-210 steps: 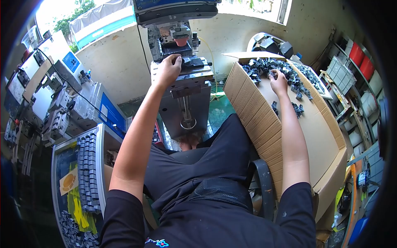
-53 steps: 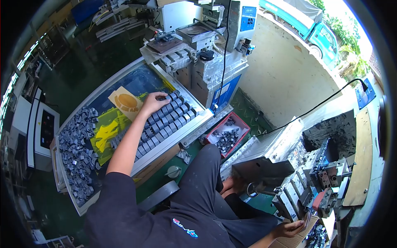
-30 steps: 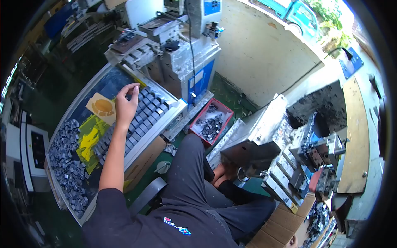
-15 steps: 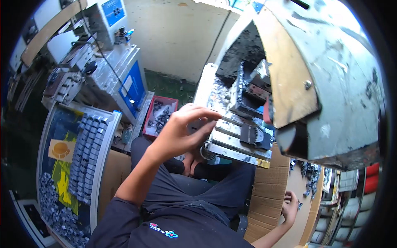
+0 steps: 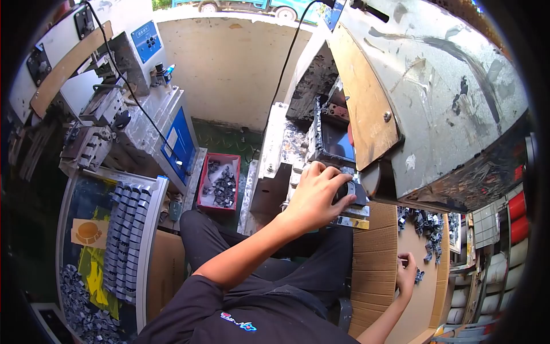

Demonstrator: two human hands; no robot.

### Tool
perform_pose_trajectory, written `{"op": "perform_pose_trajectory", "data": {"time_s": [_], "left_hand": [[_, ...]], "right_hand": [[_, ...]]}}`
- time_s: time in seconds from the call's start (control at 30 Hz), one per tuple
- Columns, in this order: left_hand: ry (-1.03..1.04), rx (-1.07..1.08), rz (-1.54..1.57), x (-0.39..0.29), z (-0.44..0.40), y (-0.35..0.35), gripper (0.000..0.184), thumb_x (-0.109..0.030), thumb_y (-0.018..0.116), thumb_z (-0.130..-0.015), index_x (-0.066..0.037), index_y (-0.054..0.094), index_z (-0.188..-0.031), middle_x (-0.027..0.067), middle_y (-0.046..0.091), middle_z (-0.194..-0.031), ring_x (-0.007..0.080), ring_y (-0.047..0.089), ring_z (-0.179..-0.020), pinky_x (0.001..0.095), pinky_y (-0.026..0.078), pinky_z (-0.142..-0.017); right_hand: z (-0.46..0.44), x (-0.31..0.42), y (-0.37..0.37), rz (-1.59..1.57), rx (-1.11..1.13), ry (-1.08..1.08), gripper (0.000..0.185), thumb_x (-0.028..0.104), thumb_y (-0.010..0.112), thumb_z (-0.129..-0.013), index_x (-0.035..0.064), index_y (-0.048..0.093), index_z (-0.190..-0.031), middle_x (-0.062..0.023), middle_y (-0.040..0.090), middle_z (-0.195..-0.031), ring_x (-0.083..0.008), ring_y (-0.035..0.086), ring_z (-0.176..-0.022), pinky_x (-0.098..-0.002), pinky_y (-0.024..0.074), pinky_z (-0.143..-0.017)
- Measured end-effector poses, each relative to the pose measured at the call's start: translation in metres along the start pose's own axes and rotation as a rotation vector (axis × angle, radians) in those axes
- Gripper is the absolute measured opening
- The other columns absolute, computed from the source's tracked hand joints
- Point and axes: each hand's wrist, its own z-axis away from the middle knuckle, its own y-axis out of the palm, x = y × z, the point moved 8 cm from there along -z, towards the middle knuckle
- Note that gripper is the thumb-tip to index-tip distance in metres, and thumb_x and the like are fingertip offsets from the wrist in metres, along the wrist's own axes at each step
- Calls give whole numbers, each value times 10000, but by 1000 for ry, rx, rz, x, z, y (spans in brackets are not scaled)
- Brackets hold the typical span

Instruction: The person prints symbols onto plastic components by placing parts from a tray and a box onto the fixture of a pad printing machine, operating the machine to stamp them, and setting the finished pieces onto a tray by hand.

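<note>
At 8 o'clock, a framed tray (image 5: 150,246) holds a loose heap of small dark parts (image 5: 83,304), a tan card (image 5: 90,233) with an orange oval above a yellow-stained patch (image 5: 98,284), and rows of block-like parts (image 5: 126,241). At 9 o'clock, a red box (image 5: 219,208) on the floor contains more dark parts. At 4 o'clock, the left hand (image 5: 337,194) bends its fingers and thumb round the black fixture (image 5: 360,195) on the machine bed (image 5: 350,221); whether it pinches a part, I cannot tell. Farther out at 4 o'clock, the right hand (image 5: 407,272) curls loosely inside the cardboard box (image 5: 375,261), just beside a small cluster of parts (image 5: 420,277); its grip is unclear.
</note>
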Motion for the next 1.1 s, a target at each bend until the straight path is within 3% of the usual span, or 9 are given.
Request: {"op": "perform_pose_trajectory", "data": {"time_s": [0.17, 0.3, 0.37, 0.43, 0.57, 0.6, 0.8, 0.97, 1.1], "left_hand": [[-17, 9, -18, -2, 2, -4, 405, -333, 716, -846, -78, 645, -1152, 108, 608, -1063, 311, 496, -1043, 425, 399, -957], [-7, -16, -7, -1, 3, 0, 399, -326, 719, -841, -80, 642, -1145, 114, 604, -1047, 312, 494, -1041, 426, 395, -963], [-4, -21, -7, 0, 4, 0, 396, -325, 719, -841, -79, 642, -1142, 116, 604, -1048, 313, 494, -1040, 428, 395, -964], [-22, 11, 14, -3, 2, -2, 407, -347, 712, -854, 44, 645, -943, 182, 587, -1037, 350, 490, -1083, 446, 398, -979], [-21, 6, 39, -4, 1, -3, 473, -364, 709, -862, 102, 638, -818, 214, 579, -1029, 369, 483, -1114, 456, 393, -991], [-27, 29, 35, -3, 1, -2, 472, -359, 713, -861, 101, 640, -939, 211, 586, -1070, 372, 480, -1119, 458, 389, -995], [-17, 22, 102, -3, 1, -1, 475, -284, 735, -848, -10, 597, -1210, 191, 587, -1152, 385, 473, -1124, 453, 391, -985], [2, -160, 229, -5, 1, -19, 310, -129, 747, -810, -7, 633, -1071, 163, 610, -1042, 364, 542, -1027, 425, 420, -929], [-201, -301, 422, 13, 18, -45, 386, -267, 727, -876, 2, 634, -1136, 147, 650, -1028, 247, 591, -972, 348, 456, -864]], "right_hand": [[-4, -21, -1, -188, -99, -75, 62, -32, 532, -943, -14, 507, -996, -151, 666, -1045, -214, 667, -861, -329, 543, -746], [2, -7, -27, -545, -319, 30, 86, -44, 485, -962, 18, 502, -1018, -113, 646, -985, -151, 637, -771, -271, 556, -689], [2, -17, -36, -639, -428, 5, 241, -38, 453, -982, 33, 554, -1189, -84, 627, -994, -119, 618, -737, -254, 558, -673], [1, -19, -39, -731, -488, 4, 332, -32, 441, -991, 47, 555, -1293, -73, 620, -1013, -113, 614, -727, -257, 559, -672], [0, 7, -17, -931, -381, -8, 380, 6, 428, -1011, 73, 536, -1370, -76, 601, -1218, -132, 639, -925, -250, 542, -803], [-1, 20, -11, -990, -300, -68, 360, 40, 437, -1027, 57, 526, -1375, -82, 578, -1283, -155, 630, -1019, -258, 525, -875], [-16, 90, 12, -1143, -174, -197, 306, 86, 484, -1027, 19, 540, -1321, -98, 593, -1264, -199, 633, -1072, -299, 519, -943], [-26, 170, 36, -1106, -77, -378, 283, 1, 611, -937, -4, 577, -1217, -97, 626, -1172, -186, 634, -1082, -317, 535, -924], [-19, 234, 61, -947, -23, -534, 300, -35, 664, -896, -9, 593, -1187, -87, 642, -1115, -172, 653, -1016, -294, 525, -910]]}}
